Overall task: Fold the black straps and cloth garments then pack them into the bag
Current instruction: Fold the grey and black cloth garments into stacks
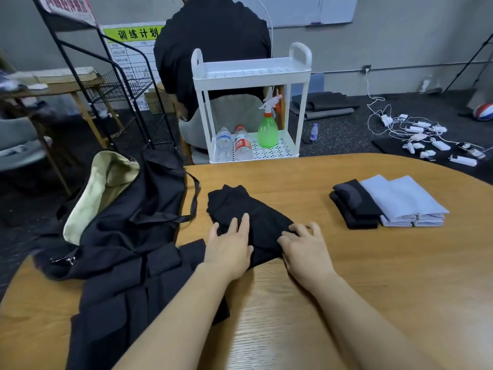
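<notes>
Wood-grain table (346,276), rumpled blk cloth (256,217)

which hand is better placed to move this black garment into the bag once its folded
Probably the left hand: it rests on the black garment on the side nearest the open bag. The right hand sits on the far side.

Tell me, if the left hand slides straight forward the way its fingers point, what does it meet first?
Probably only more of the black garment that the left hand already rests on; beyond it, bare table.
</notes>
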`<state>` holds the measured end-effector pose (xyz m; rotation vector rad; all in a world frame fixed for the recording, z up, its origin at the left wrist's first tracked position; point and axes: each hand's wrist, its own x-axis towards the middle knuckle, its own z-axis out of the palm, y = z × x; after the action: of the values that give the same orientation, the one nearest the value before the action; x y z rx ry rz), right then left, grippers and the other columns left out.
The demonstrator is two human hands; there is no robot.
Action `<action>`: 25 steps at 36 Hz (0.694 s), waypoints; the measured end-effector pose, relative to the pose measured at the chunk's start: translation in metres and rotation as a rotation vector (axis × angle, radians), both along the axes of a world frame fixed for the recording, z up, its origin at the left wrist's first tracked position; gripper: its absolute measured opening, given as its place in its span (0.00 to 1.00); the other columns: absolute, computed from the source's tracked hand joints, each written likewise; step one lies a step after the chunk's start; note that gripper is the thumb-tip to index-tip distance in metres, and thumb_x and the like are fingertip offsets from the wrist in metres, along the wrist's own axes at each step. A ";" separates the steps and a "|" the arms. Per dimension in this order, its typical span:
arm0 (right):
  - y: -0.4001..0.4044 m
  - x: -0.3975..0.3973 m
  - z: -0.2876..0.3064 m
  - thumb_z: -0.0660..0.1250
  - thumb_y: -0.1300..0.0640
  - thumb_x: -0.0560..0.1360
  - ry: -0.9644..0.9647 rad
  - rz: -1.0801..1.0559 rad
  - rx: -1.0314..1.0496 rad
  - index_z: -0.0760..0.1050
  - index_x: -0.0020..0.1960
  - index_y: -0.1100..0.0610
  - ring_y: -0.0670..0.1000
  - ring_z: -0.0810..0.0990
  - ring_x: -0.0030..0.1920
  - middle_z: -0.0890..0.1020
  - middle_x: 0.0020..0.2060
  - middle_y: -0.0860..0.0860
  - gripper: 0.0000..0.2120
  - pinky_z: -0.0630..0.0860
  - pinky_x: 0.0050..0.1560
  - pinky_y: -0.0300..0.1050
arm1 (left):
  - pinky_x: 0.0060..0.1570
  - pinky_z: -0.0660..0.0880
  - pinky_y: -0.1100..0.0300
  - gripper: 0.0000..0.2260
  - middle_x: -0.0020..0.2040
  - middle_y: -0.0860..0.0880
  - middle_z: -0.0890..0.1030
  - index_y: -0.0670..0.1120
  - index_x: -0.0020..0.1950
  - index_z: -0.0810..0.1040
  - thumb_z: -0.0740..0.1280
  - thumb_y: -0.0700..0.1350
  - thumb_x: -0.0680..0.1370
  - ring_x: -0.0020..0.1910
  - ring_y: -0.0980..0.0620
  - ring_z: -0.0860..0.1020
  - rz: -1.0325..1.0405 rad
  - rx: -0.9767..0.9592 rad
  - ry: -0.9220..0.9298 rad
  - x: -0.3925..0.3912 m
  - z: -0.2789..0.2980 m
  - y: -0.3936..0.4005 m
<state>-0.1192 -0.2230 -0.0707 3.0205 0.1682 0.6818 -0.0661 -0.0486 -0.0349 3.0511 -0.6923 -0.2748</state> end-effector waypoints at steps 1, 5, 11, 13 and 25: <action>-0.001 -0.002 0.000 0.75 0.64 0.59 -0.005 -0.015 0.001 0.72 0.31 0.54 0.55 0.79 0.43 0.77 0.28 0.47 0.12 0.63 0.53 0.53 | 0.76 0.41 0.47 0.31 0.80 0.41 0.50 0.46 0.79 0.37 0.53 0.52 0.84 0.75 0.50 0.64 0.014 0.020 0.011 -0.002 -0.001 -0.002; -0.013 -0.014 -0.002 0.75 0.67 0.58 -0.007 -0.079 0.009 0.71 0.32 0.55 0.56 0.80 0.43 0.77 0.28 0.48 0.14 0.63 0.54 0.55 | 0.75 0.39 0.46 0.31 0.80 0.39 0.52 0.45 0.80 0.37 0.52 0.52 0.84 0.74 0.48 0.64 0.035 0.103 -0.012 -0.009 0.001 -0.006; -0.039 -0.052 -0.007 0.76 0.65 0.61 -0.018 -0.178 -0.011 0.74 0.34 0.55 0.56 0.81 0.46 0.78 0.30 0.47 0.11 0.63 0.54 0.55 | 0.73 0.39 0.40 0.28 0.80 0.43 0.54 0.46 0.80 0.40 0.50 0.50 0.85 0.77 0.46 0.59 0.037 0.131 -0.015 -0.011 -0.001 -0.008; -0.044 -0.069 -0.006 0.76 0.64 0.61 -0.020 -0.223 -0.015 0.75 0.34 0.55 0.56 0.81 0.46 0.78 0.30 0.48 0.11 0.62 0.54 0.55 | 0.73 0.40 0.40 0.27 0.80 0.44 0.53 0.47 0.80 0.40 0.49 0.49 0.85 0.78 0.45 0.56 0.032 0.127 -0.005 -0.010 -0.002 -0.008; -0.032 -0.159 -0.001 0.70 0.57 0.62 0.019 -0.293 0.040 0.76 0.34 0.53 0.56 0.77 0.46 0.77 0.30 0.47 0.03 0.63 0.57 0.59 | 0.72 0.36 0.37 0.24 0.81 0.47 0.48 0.49 0.81 0.44 0.44 0.49 0.85 0.79 0.47 0.48 -0.011 0.076 -0.039 -0.039 0.003 -0.036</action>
<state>-0.2782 -0.2549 -0.0720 2.9967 -0.2859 0.6357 -0.1051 -0.0842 -0.0323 3.1336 -0.7168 -0.2477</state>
